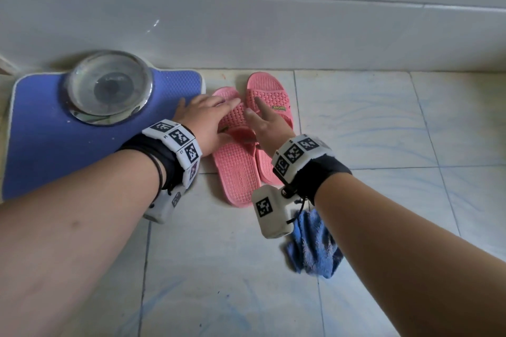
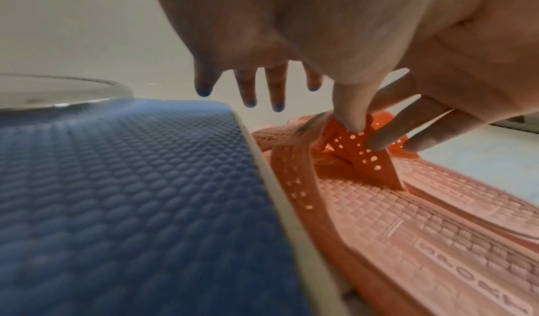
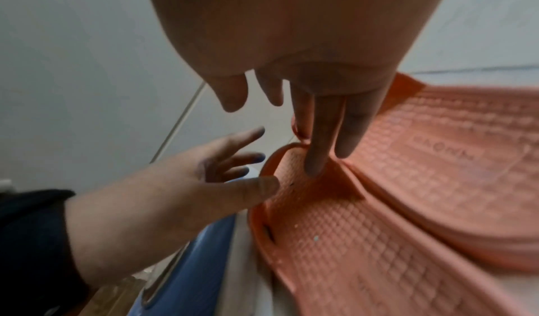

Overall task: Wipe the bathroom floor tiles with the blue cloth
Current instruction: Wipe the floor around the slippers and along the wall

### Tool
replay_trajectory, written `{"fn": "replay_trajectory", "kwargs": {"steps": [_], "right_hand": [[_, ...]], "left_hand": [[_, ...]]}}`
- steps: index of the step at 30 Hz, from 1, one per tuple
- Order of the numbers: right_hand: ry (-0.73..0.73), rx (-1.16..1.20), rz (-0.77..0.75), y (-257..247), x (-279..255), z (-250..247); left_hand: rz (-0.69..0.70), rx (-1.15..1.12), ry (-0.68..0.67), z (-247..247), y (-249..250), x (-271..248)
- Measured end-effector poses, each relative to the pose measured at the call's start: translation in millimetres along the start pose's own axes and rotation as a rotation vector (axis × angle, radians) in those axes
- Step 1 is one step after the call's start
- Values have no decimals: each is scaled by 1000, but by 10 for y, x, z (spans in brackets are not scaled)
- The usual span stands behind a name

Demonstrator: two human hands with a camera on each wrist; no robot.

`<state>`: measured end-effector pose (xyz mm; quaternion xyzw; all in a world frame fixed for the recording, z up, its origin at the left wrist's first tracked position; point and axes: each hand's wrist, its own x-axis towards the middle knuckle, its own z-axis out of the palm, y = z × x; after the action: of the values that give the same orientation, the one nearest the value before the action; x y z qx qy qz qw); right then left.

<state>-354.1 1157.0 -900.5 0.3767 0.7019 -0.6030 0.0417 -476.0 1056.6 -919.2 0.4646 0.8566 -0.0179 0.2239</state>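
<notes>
Slippers [image 1: 247, 142] first: I'd clear the pink pair off the floor tiles [image 1: 369, 117] before wiping, lifting both together by the straps and setting them well aside of the blue scale [image 1: 41, 131]. My left hand [image 1: 204, 120] has fingers spread, grip apart, thumb at the left slipper's strap. My right hand [image 1: 264, 120] is open too, two fingers poking under that strap, clamped on nothing. Blue cloth [image 1: 315, 249] lies crumpled on the near tiles under my right forearm, untouched.
</notes>
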Motion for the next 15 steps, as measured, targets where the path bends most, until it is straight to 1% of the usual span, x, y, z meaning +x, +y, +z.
{"fn": "replay_trajectory", "kwargs": {"steps": [3,6,11,13,15], "right_hand": [[29,-119,-48,90,-19,-165],[58,-277,-51,203,-82,-384],[77,-457,-13,501,-228,-714],[67,-552,-6,629,-300,-787],[20,-648,-4,751,-383,-817]], "left_hand": [[33,-24,26,21,161,26],[51,-20,16,57,382,34],[137,109,-16,191,742,63],[140,156,-42,272,848,63],[124,197,-37,347,900,55]]}}
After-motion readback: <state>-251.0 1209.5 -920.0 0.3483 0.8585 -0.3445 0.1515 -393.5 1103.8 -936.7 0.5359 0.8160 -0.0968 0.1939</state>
